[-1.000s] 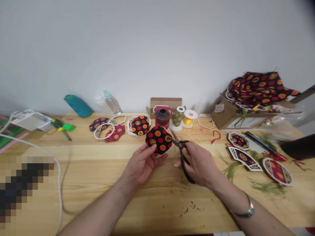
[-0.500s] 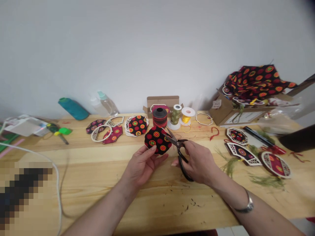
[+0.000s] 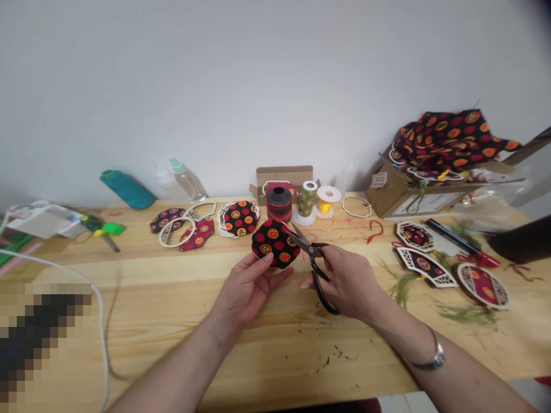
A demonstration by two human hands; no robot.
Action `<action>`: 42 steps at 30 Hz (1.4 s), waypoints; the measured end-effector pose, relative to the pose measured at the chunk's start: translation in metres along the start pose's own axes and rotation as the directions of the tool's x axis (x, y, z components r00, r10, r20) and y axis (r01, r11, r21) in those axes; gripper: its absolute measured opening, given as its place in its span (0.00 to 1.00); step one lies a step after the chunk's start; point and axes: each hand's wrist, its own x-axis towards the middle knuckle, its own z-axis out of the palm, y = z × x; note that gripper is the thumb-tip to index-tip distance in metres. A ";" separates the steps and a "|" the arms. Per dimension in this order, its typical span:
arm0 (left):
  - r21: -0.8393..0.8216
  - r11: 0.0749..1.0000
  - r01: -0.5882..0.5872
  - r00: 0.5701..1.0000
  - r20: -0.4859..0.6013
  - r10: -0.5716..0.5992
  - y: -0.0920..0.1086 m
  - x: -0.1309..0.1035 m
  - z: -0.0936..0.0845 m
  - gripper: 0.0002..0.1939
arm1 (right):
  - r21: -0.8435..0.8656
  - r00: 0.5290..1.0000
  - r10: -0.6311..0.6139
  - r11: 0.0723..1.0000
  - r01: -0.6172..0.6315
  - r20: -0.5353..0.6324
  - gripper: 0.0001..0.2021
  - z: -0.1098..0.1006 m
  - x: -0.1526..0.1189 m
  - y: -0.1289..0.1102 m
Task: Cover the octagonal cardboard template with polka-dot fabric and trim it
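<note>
Between thumb and fingers, my left hand point(image 3: 252, 287) pinches a black fabric piece point(image 3: 275, 244) with red dots and orange and green flowers, cut to a rounded, many-sided outline. My right hand point(image 3: 350, 281) is wrapped round the black handles of a pair of scissors point(image 3: 317, 261). The blades lie at the fabric's upper right edge, a little apart. Behind the fabric stands a spool of red and black cord point(image 3: 279, 203). To its left is a stack of similar fabric-covered pieces point(image 3: 240, 219) with pale rims. Dark fabric snippets point(image 3: 331, 358) lie scattered on the table below my hands.
A green thread spool point(image 3: 307, 201) and a yellow cord spool point(image 3: 329, 201) stand at the back. On the right are finished-looking framed ornaments point(image 3: 482, 285) and a cardboard box point(image 3: 400, 189) topped with patterned cloth. A teal thread cone point(image 3: 128, 189) and a white cable point(image 3: 97, 298) lie left.
Hardly anything differs. The whole view has shifted very slightly, and both hands keep the same hold on the fabric piece and the scissors.
</note>
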 end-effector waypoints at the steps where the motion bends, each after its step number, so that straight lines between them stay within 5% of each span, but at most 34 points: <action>1: 0.001 1.000 -0.001 1.000 -0.003 0.001 0.000 0.000 0.000 0.07 | -0.004 1.000 -0.004 1.000 0.004 -0.007 0.18 0.000 0.000 0.000; 24: 0.017 1.000 -0.017 0.997 -0.070 0.018 0.000 -0.001 0.004 0.07 | 0.004 0.999 -0.010 1.000 0.009 0.052 0.21 -0.002 0.001 0.002; 42: -0.009 1.000 -0.002 0.995 -0.097 0.002 -0.002 -0.001 0.001 0.06 | -0.106 1.000 -0.010 0.994 0.007 -0.027 0.20 0.002 0.003 0.003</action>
